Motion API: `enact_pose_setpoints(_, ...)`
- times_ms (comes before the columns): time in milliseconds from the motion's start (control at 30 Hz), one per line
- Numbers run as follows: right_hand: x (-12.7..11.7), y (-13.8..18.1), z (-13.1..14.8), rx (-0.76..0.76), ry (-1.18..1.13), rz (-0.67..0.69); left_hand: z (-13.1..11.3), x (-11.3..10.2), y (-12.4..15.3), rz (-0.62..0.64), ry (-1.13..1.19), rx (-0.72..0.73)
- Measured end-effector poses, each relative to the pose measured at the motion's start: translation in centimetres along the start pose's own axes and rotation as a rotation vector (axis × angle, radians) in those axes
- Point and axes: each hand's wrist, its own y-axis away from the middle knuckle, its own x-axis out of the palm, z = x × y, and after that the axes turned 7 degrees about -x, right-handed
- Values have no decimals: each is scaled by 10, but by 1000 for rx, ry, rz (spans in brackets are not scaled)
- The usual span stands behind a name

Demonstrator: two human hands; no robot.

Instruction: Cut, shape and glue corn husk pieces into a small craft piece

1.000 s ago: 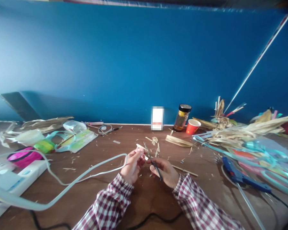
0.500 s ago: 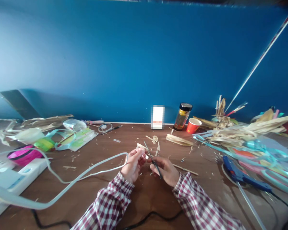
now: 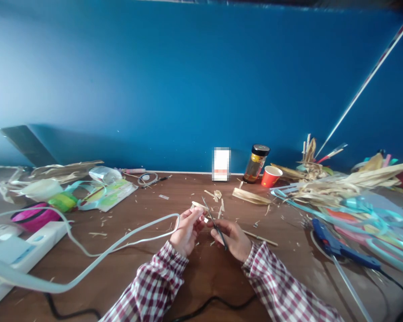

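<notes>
My left hand (image 3: 186,227) pinches a small pale piece of corn husk (image 3: 199,205) between thumb and fingers, its far end sticking out past the fingertips. My right hand (image 3: 233,237) is closed around dark scissors (image 3: 219,230). Their slim blades point away and slightly left, close beside the husk piece; whether they touch it I cannot tell. A small white bit (image 3: 206,220) shows between the two hands. Just beyond the fingers lie husk scraps (image 3: 217,195), and a thin stick (image 3: 260,237) rests to the right of my right hand.
A larger husk strip (image 3: 251,196), a lidded jar (image 3: 256,163) and a red paper cup (image 3: 272,176) stand ahead. On the right lie a blue glue gun (image 3: 342,250) and piled husks (image 3: 339,188). A white cable (image 3: 121,232) loops near my left wrist from the power strip (image 3: 50,241).
</notes>
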Motion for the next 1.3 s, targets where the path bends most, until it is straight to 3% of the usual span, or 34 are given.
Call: enact_pose_setpoints(1300, 1, 0, 2, 17, 110, -8, -1, -2, -2, -20, -15, 15)
